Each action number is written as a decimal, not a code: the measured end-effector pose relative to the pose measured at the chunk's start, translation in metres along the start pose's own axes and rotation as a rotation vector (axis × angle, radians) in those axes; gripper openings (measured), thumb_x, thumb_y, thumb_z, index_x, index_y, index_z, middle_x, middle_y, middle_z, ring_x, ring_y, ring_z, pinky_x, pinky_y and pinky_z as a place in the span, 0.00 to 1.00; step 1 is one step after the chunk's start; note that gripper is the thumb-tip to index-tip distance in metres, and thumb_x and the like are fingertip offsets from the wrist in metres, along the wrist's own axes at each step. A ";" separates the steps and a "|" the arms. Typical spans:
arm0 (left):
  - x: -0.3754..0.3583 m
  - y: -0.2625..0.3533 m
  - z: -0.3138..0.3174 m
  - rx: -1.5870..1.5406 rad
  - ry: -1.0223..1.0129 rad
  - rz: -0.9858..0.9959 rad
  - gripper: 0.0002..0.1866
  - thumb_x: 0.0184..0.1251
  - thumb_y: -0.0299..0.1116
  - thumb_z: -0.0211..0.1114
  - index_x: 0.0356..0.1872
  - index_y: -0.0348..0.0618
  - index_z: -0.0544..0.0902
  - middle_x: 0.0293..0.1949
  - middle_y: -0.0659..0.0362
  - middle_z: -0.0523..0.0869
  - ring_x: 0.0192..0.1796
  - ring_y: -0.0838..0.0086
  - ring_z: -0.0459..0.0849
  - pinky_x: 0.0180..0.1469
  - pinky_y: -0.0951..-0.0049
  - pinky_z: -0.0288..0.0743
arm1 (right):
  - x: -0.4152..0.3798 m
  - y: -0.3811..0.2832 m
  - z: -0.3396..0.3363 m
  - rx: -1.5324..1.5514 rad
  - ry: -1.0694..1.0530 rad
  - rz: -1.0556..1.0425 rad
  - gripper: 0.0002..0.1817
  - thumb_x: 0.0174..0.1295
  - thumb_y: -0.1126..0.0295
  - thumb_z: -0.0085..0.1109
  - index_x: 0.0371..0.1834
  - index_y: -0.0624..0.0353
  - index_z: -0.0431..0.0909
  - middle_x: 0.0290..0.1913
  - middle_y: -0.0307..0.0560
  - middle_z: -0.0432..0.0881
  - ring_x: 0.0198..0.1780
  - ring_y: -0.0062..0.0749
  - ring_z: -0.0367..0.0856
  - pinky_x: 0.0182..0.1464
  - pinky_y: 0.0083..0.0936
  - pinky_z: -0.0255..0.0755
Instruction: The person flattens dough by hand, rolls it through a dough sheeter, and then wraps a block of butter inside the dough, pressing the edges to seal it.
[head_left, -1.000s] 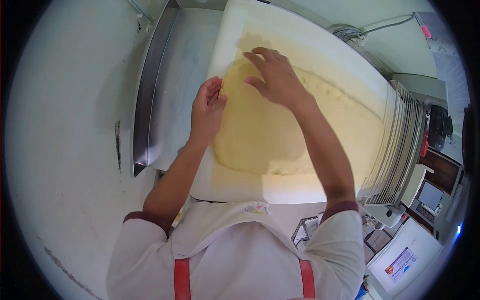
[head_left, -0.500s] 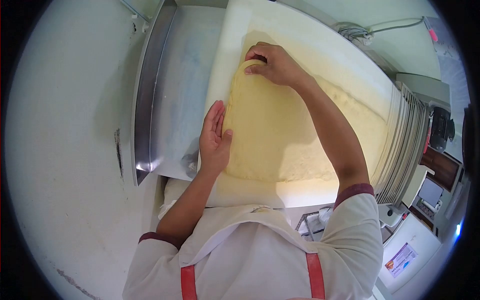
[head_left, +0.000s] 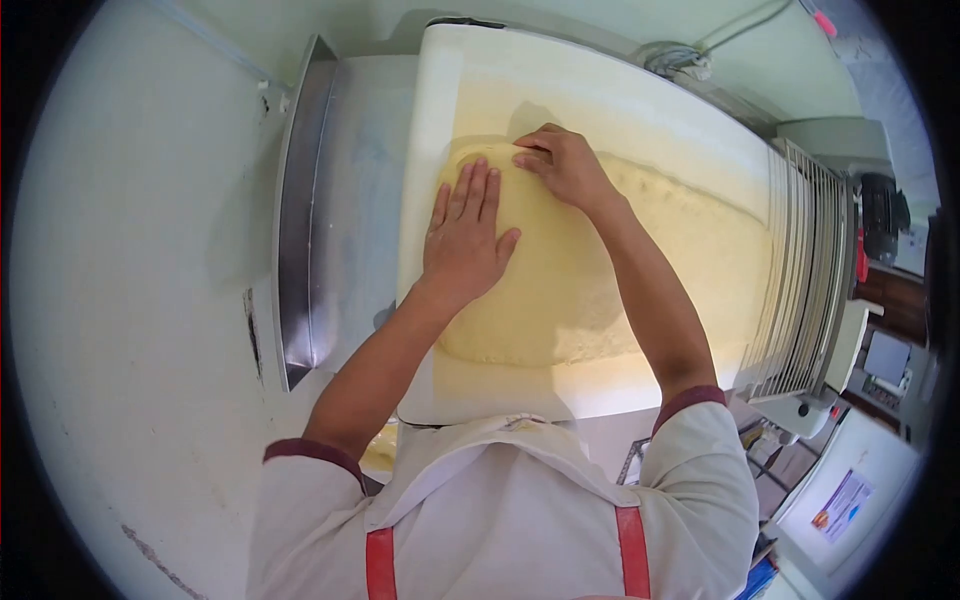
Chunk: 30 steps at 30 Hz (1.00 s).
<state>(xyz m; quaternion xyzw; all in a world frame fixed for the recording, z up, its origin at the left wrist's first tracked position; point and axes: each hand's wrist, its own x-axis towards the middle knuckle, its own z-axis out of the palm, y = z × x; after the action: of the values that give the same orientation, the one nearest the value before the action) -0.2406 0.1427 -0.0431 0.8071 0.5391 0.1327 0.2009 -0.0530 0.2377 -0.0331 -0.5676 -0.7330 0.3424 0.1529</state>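
A wide, pale yellow sheet of dough lies flat on a white conveyor belt. My left hand rests palm down on the dough's left end, its fingers stretched out toward the far edge. Just right of it, my right hand pinches the far edge of the dough between thumb and fingers. The fingertips of both hands are close together near the far left corner of the sheet.
A metal tray adjoins the belt's left end. On the right stands a slatted metal guard, which the dough reaches. A coiled cable hangs by the wall behind the belt.
My left hand has moved from the dough's left edge onto its top and lies flat. My right hand has shifted right and nearer to me, and the lifted dough edge is now lower.
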 end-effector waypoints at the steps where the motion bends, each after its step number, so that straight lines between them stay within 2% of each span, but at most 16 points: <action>1: -0.001 0.001 0.000 0.011 -0.011 -0.011 0.41 0.71 0.49 0.54 0.76 0.35 0.50 0.77 0.46 0.51 0.80 0.57 0.46 0.78 0.53 0.39 | -0.004 0.002 0.001 0.005 0.041 -0.030 0.15 0.60 0.70 0.65 0.49 0.62 0.83 0.44 0.54 0.81 0.50 0.45 0.80 0.54 0.33 0.73; 3: 0.000 0.003 0.001 0.030 0.015 -0.010 0.41 0.71 0.48 0.55 0.75 0.34 0.50 0.77 0.46 0.51 0.79 0.56 0.47 0.77 0.52 0.41 | -0.007 0.005 0.001 -0.002 0.122 -0.104 0.15 0.60 0.68 0.66 0.48 0.62 0.83 0.43 0.54 0.81 0.51 0.46 0.79 0.54 0.34 0.73; 6: 0.000 0.007 0.004 0.032 0.034 -0.029 0.41 0.70 0.47 0.56 0.75 0.34 0.52 0.77 0.45 0.52 0.79 0.54 0.48 0.77 0.50 0.43 | -0.004 0.011 0.003 -0.049 0.084 -0.091 0.16 0.58 0.66 0.67 0.47 0.61 0.83 0.45 0.54 0.81 0.51 0.49 0.78 0.54 0.37 0.72; 8: 0.005 0.012 0.008 0.043 0.076 0.033 0.40 0.69 0.46 0.57 0.74 0.34 0.53 0.76 0.45 0.53 0.78 0.52 0.49 0.76 0.47 0.44 | -0.002 0.027 0.007 -0.084 0.095 -0.142 0.16 0.58 0.59 0.66 0.45 0.57 0.85 0.48 0.53 0.81 0.54 0.48 0.78 0.55 0.39 0.72; 9: 0.010 0.014 0.011 0.056 0.115 0.102 0.40 0.69 0.46 0.58 0.74 0.35 0.54 0.76 0.45 0.53 0.78 0.51 0.50 0.75 0.46 0.44 | -0.009 0.027 -0.001 -0.169 0.168 -0.140 0.17 0.57 0.59 0.67 0.45 0.56 0.84 0.48 0.51 0.81 0.53 0.48 0.78 0.55 0.39 0.72; 11: 0.018 0.023 0.013 0.151 0.082 0.079 0.37 0.70 0.45 0.57 0.76 0.45 0.54 0.77 0.50 0.55 0.79 0.53 0.50 0.75 0.45 0.44 | -0.034 0.043 -0.026 -0.242 0.209 -0.092 0.17 0.57 0.58 0.67 0.45 0.55 0.85 0.47 0.49 0.81 0.53 0.47 0.77 0.56 0.40 0.71; 13: 0.019 0.028 0.016 0.228 0.084 0.057 0.37 0.71 0.46 0.56 0.76 0.46 0.55 0.77 0.51 0.55 0.79 0.57 0.48 0.77 0.49 0.41 | -0.051 0.068 -0.054 -0.186 0.155 -0.042 0.17 0.57 0.56 0.67 0.44 0.53 0.85 0.47 0.47 0.81 0.54 0.46 0.77 0.56 0.41 0.71; 16: 0.018 0.029 0.017 0.232 0.099 0.060 0.35 0.72 0.45 0.54 0.76 0.47 0.56 0.77 0.50 0.55 0.79 0.55 0.50 0.76 0.47 0.43 | -0.061 0.109 -0.072 -0.146 0.190 -0.069 0.16 0.57 0.55 0.67 0.43 0.50 0.85 0.46 0.47 0.81 0.54 0.46 0.77 0.58 0.43 0.69; 17: 0.019 0.034 0.016 0.241 0.075 0.054 0.35 0.73 0.46 0.53 0.76 0.45 0.55 0.77 0.49 0.55 0.79 0.54 0.49 0.76 0.48 0.42 | -0.070 0.109 -0.079 -0.233 0.236 -0.028 0.15 0.58 0.55 0.66 0.44 0.49 0.85 0.47 0.46 0.80 0.55 0.45 0.76 0.60 0.42 0.67; 20: 0.022 0.039 0.015 0.266 0.050 0.060 0.34 0.73 0.44 0.53 0.75 0.44 0.56 0.76 0.48 0.55 0.78 0.54 0.50 0.76 0.50 0.44 | -0.093 0.133 -0.114 -0.098 0.001 0.056 0.19 0.58 0.56 0.65 0.50 0.51 0.82 0.51 0.45 0.79 0.59 0.43 0.74 0.63 0.40 0.64; 21: 0.022 0.040 0.015 0.276 0.046 0.067 0.33 0.73 0.43 0.55 0.75 0.44 0.57 0.76 0.48 0.56 0.78 0.55 0.51 0.76 0.50 0.46 | -0.102 0.141 -0.114 -0.130 0.086 0.016 0.21 0.58 0.56 0.65 0.53 0.52 0.80 0.53 0.46 0.78 0.60 0.44 0.72 0.64 0.41 0.63; 24: 0.028 0.023 0.028 -0.222 0.179 -0.014 0.29 0.72 0.39 0.58 0.71 0.41 0.65 0.72 0.46 0.64 0.76 0.55 0.58 0.75 0.55 0.52 | -0.128 0.185 -0.128 -0.218 0.389 -0.053 0.27 0.59 0.57 0.64 0.60 0.56 0.75 0.58 0.49 0.75 0.64 0.46 0.69 0.66 0.42 0.60; 26: 0.049 0.066 0.030 -0.120 0.245 0.045 0.26 0.69 0.36 0.61 0.66 0.39 0.71 0.67 0.46 0.71 0.72 0.55 0.65 0.72 0.58 0.57 | -0.176 0.232 -0.148 -0.250 0.620 -0.022 0.29 0.60 0.57 0.63 0.62 0.59 0.72 0.60 0.52 0.74 0.65 0.49 0.68 0.67 0.44 0.59; 27: 0.061 0.095 0.034 -0.076 0.279 0.070 0.24 0.68 0.34 0.63 0.64 0.39 0.74 0.65 0.46 0.74 0.70 0.56 0.69 0.71 0.59 0.59 | -0.208 0.250 -0.165 -0.265 0.626 0.171 0.32 0.62 0.54 0.61 0.66 0.60 0.68 0.65 0.55 0.70 0.69 0.50 0.63 0.70 0.47 0.54; 29: 0.106 0.184 0.056 -0.204 0.155 0.095 0.21 0.65 0.32 0.66 0.58 0.38 0.78 0.58 0.48 0.80 0.63 0.57 0.76 0.67 0.61 0.65 | -0.268 0.280 -0.190 -0.390 0.653 0.517 0.39 0.65 0.49 0.56 0.72 0.64 0.59 0.73 0.60 0.60 0.75 0.54 0.53 0.74 0.53 0.43; 30: 0.134 0.218 0.077 -0.250 0.094 0.205 0.21 0.63 0.30 0.67 0.57 0.38 0.78 0.57 0.49 0.81 0.61 0.57 0.77 0.66 0.62 0.67 | -0.291 0.290 -0.195 -0.496 0.687 0.673 0.42 0.66 0.47 0.53 0.74 0.66 0.54 0.76 0.62 0.54 0.78 0.55 0.48 0.76 0.56 0.36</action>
<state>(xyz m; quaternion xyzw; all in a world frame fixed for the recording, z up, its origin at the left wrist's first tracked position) 0.0223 0.1785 -0.0099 0.8194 0.4420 0.2563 0.2598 0.3669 0.0646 -0.0406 -0.8694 -0.4772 -0.0161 0.1269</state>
